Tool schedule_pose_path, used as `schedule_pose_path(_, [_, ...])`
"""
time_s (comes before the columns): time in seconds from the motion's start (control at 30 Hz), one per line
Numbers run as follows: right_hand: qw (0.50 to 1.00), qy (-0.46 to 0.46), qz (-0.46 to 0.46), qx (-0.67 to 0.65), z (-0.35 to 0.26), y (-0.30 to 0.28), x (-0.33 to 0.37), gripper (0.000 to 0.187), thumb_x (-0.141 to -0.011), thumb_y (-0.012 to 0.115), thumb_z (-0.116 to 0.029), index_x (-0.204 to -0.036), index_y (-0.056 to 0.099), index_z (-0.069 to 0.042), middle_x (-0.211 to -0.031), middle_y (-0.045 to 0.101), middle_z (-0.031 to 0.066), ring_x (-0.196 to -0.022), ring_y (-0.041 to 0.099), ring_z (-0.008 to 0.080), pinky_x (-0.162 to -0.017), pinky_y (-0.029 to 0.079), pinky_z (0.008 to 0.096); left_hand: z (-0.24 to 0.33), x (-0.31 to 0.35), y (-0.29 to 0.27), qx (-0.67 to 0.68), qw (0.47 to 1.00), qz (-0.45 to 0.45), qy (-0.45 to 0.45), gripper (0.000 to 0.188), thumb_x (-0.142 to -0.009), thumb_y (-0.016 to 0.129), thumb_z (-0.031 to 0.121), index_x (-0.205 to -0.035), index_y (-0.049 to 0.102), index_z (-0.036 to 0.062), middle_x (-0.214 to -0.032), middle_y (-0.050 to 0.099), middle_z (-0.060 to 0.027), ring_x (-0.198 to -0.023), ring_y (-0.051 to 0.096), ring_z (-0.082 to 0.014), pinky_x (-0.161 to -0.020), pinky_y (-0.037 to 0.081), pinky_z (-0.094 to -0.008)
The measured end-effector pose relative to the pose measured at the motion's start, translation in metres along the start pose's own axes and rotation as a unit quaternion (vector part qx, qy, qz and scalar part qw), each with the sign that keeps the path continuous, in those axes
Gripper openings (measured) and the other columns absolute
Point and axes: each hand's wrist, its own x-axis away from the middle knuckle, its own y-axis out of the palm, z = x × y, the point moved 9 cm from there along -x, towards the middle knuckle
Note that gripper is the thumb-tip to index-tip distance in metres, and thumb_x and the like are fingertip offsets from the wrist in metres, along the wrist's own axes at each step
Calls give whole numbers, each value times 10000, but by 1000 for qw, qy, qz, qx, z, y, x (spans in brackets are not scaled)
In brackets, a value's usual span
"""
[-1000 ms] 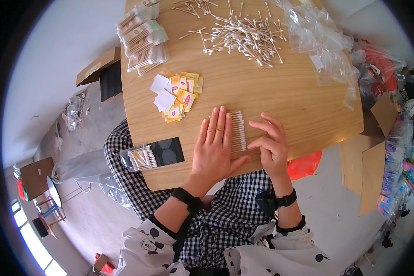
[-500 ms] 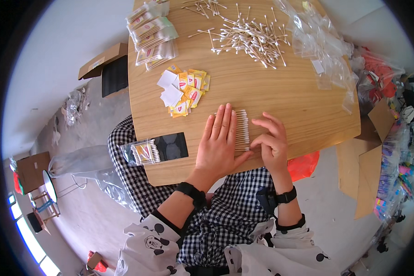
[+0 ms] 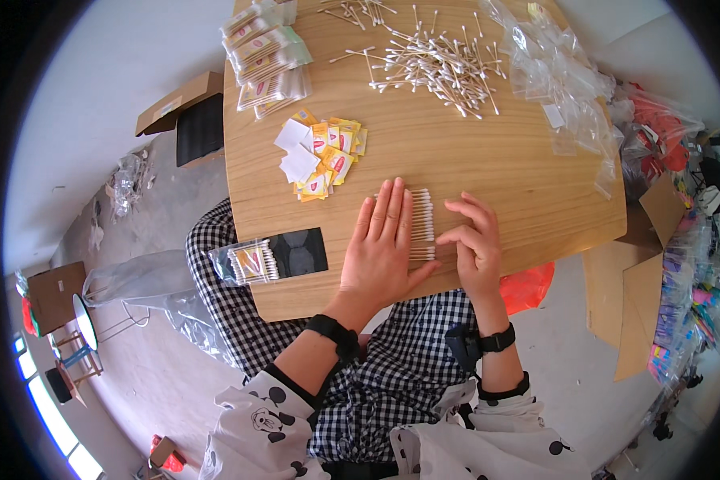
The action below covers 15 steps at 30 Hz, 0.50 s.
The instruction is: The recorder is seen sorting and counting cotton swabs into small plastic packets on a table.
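Observation:
A row of cotton swabs [image 3: 422, 226] lies side by side on the wooden table [image 3: 536, 212] in front of me. My left hand [image 3: 382, 248] rests flat over the row's left part, fingers stretched out and together, hiding the swabs under it. Just right of the row is my right hand [image 3: 476, 244], its fingers curled loosely and apart with nothing visible in them. Left of my left hand, a clear packet [image 3: 248, 262] filled with cotton swabs and a yellow card lies against a dark flat pad [image 3: 298, 253].
Loose cotton swabs [image 3: 444, 68] are heaped at the far side. Yellow and white cards [image 3: 320, 156] lie left of centre, below stacked filled packets [image 3: 266, 56]. Empty clear bags [image 3: 560, 72] spread along the far right edge. An open cardboard box [image 3: 628, 280] stands right of the table.
My right hand has shifted slightly right, away from the swab row. My left hand stays flat on the swabs.

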Motion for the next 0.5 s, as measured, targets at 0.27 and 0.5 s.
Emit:
schedule_pose_path(0.27, [999,-6,-4,32,-2,1,-3,216,-773,553,58,-751,706,-93,-1185,660,65,-1233,550,321,-1019,429,432,0,0,0,7,1000,3,1,993,-885,483,680,-1492,300,-83,-1597,232,-235,-1508,178,-336,-1224,152,-450])
schedule_pose_path(0.5, [1000,17,5,20,2,1,-3,217,-785,558,46,-791,714,-104,-1198,653,66,-1236,550,319,-1017,424,430,1,0,1,4,1000,0,2,991,-886,487,675,-1493,296,-85,-1596,233,-237,-1508,178,-334,-1223,156,-450])
